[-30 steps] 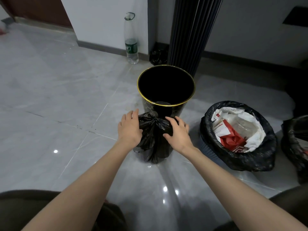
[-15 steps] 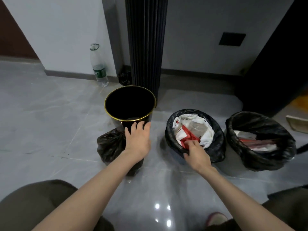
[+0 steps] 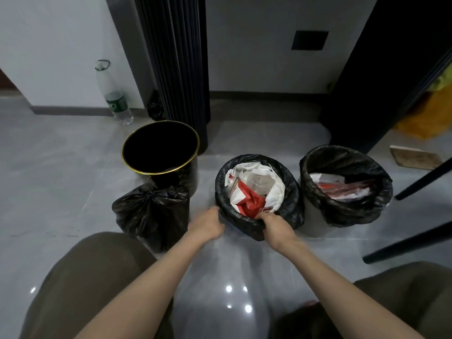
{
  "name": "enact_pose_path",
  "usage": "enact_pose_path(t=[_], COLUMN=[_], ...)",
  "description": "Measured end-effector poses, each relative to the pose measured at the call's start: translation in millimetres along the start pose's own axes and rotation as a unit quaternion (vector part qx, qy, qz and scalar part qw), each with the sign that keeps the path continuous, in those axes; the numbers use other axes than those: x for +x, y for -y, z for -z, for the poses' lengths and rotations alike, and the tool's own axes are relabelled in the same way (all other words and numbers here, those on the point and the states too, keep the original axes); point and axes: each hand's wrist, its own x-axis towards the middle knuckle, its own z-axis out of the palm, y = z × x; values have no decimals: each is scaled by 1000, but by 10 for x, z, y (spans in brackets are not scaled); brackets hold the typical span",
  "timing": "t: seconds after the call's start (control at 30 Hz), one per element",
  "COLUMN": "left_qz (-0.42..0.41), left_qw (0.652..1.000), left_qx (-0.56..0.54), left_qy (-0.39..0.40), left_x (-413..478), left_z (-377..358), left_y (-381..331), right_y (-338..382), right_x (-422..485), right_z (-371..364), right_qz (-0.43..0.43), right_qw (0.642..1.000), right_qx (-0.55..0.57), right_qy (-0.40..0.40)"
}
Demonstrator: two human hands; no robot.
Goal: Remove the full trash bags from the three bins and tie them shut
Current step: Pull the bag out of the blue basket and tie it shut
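Single head-worn wide-angle view, looking forward and steeply down at the floor, close above three bins, facing the wall

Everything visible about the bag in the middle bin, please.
The middle bag is thin, crinkled black plastic, lining its bin, mouth open and rolled over the rim. White wrappers, red packaging and a clear plastic item fill it. It stands on the grey floor between the gold-rimmed bin and the third bin. The right hand grips its near rim; the left hand reaches its left edge, grip unclear.

Glossy grey floor, white wall, possibly radiator
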Motion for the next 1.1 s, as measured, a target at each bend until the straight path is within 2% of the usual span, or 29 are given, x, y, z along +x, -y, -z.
enact_pose_path(t=[0.1, 0.17, 0.2, 0.3, 0.43, 0.5, 0.57, 0.7, 0.87, 1.0, 1.1], left_qz=[33, 68, 94, 191, 241, 243, 246, 228, 199, 190, 178], left_qw=[994, 974, 954, 865, 750, 709, 687, 678, 707, 761, 768], left_qx=[-94, -206, -275, -454, -606, -655, -677, -694, -678, -620, -614], left_qy=[43, 59, 71, 99, 106, 100, 91, 79, 27, -36, -42], left_x=[93, 139, 153, 228, 357, 354, 338, 306, 189, -1, -150], left_z=[-236, -378, -452, -672, -915, -954, -943, -838, -688, -554, -446], left_y=[13, 10, 11, 28, 119, 140, 146, 156, 216, 264, 287], right_y=[-100, -163, -190, -263, -323, -328, -325, -314, -239, -100, 34], right_x=[-103, -158, -186, -276, -358, -360, -353, -351, -405, -455, -515], right_z=[-31, -42, -48, -85, -157, -170, -177, -201, -261, -332, -344], right_qz=[18, 34, 40, 43, 68, 71, 65, 61, 52, 66, 77], right_qw=[1000, 999, 999, 997, 994, 992, 991, 990, 988, 988, 989], right_qx=[18, 29, 35, 58, 85, 99, 113, 128, 145, 136, 125], right_qy=[4, 6, 5, 2, -8, -14, -13, -13, -20, -9, -5])
